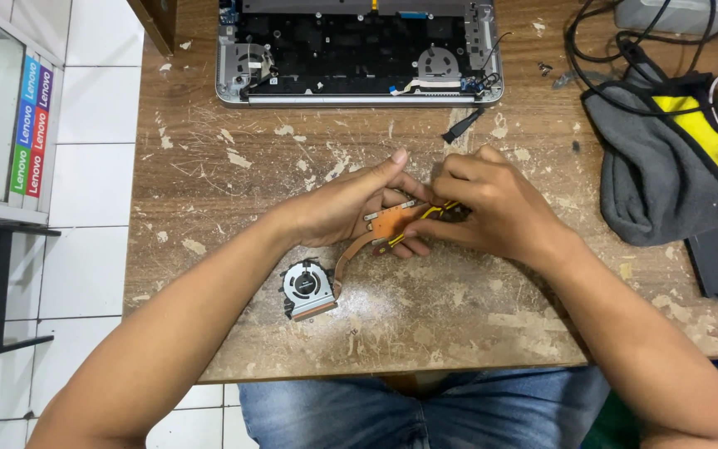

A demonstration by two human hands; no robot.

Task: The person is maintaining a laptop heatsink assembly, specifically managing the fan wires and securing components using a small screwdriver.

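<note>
Sitting at the near edge of a scarred wooden table (425, 324), the person is showing blue jeans (425, 411) at the bottom of the view, with both forearms reaching forward over the tabletop. Just beyond the table edge, a small round cooling fan (307, 288) is lying flat on the wood, and a curved copper heat pipe (349, 256) is running from it up toward the hands. The left hand (351, 204) is cupping the copper heat sink plate (394, 223) from below and behind, fingers curled under it and thumb raised straight, so the plate is being held slightly above the table at its middle. The right hand (492, 208) is closing in from the other side, its fingertips pinched narrowly on a thin yellow tool (425, 218) that is lying across the plate. Whether the tool's tip is touching the copper is too small to tell. A little farther on, a short black strip (463, 126) is resting on the wood. To the right, a grey cloth pouch with a yellow panel (666, 158) is lying among black cables (617, 41). At the far edge, an opened laptop base (359, 54) is sitting with its inner parts and a built-in fan exposed. White floor tiles (93, 166) are showing at the left.
</note>
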